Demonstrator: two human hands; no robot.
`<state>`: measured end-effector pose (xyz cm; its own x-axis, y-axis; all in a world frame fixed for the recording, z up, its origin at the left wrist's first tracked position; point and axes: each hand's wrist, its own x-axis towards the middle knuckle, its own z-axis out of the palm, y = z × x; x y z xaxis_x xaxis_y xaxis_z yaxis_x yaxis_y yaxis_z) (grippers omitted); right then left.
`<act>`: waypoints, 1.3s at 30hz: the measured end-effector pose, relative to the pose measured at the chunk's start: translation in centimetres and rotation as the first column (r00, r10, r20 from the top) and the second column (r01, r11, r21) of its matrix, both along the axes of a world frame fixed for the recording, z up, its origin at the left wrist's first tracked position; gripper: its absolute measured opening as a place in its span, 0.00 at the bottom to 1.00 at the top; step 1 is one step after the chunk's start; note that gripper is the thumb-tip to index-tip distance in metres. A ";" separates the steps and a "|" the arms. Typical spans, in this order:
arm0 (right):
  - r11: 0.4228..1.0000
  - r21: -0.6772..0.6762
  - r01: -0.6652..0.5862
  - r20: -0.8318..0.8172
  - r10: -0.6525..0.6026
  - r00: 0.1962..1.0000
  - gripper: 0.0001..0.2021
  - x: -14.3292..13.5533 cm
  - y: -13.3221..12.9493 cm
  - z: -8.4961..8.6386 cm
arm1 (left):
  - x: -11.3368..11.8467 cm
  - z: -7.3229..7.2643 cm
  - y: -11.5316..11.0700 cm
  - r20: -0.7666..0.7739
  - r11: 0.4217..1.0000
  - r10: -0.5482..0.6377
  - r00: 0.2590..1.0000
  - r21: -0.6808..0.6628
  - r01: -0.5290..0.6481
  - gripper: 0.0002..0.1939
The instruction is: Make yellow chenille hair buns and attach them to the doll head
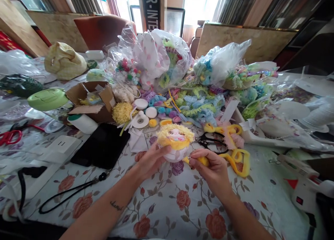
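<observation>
Over floral cloth point(161, 205), curled hands grip a round doll point(175, 142) and yellow material point(202, 160).

On the flowery tablecloth point(159, 201), a flat black tablet point(100, 146) beside a white spool point(85, 123), black scissors point(202, 140) near fuzzy yellow strips point(245, 165), and a white glue gun point(300, 167).

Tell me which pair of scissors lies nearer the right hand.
The black-handled pair, just beyond the right hand. The other pair, with red handles, lies far off at the left side of the table.
</observation>
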<state>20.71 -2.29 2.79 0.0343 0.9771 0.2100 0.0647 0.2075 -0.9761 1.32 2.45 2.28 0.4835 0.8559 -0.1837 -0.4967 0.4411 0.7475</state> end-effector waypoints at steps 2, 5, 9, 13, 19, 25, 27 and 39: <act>1.000 -0.002 -0.015 0.014 0.015 1.000 0.02 -0.2 0.2 0.2 | -0.4 -0.1 0.1 0.011 1.000 0.002 1.000 0.016 -0.002 0.32; 0.999 -0.031 -0.026 0.047 0.027 0.999 0.03 -0.6 0.5 0.5 | -0.7 0.3 0.2 -0.006 0.999 0.028 1.000 0.023 -0.028 0.30; 1.000 -0.020 -0.013 0.120 0.016 0.993 0.04 -1.1 1.2 1.1 | -0.6 0.8 0.2 -0.011 0.996 0.086 0.996 -0.007 -0.086 0.26; 0.993 0.113 -0.036 0.189 0.014 0.982 0.02 -1.8 2.2 1.8 | -0.5 0.5 0.1 -0.007 0.997 0.063 0.998 -0.052 -0.063 0.22; 0.959 0.281 -0.043 0.286 -0.041 0.957 0.04 -1.9 2.4 1.8 | -0.2 0.6 -0.3 -0.104 0.997 0.025 0.994 -0.069 -0.032 0.23; 0.953 0.300 -0.044 0.346 -0.065 0.936 0.05 -1.2 2.2 1.8 | 0.0 0.5 -0.6 -0.197 0.996 0.064 0.978 -0.054 -0.076 0.25; 0.953 0.296 -0.060 0.358 -0.052 0.932 0.05 -1.0 2.2 1.9 | 0.0 0.5 -0.7 -0.223 0.995 0.075 0.972 -0.050 -0.088 0.24; 0.973 0.216 -0.078 0.405 -0.016 0.914 0.04 -0.9 1.8 1.9 | 0.1 1.4 -1.1 -0.272 0.995 0.038 0.962 0.100 -0.011 0.31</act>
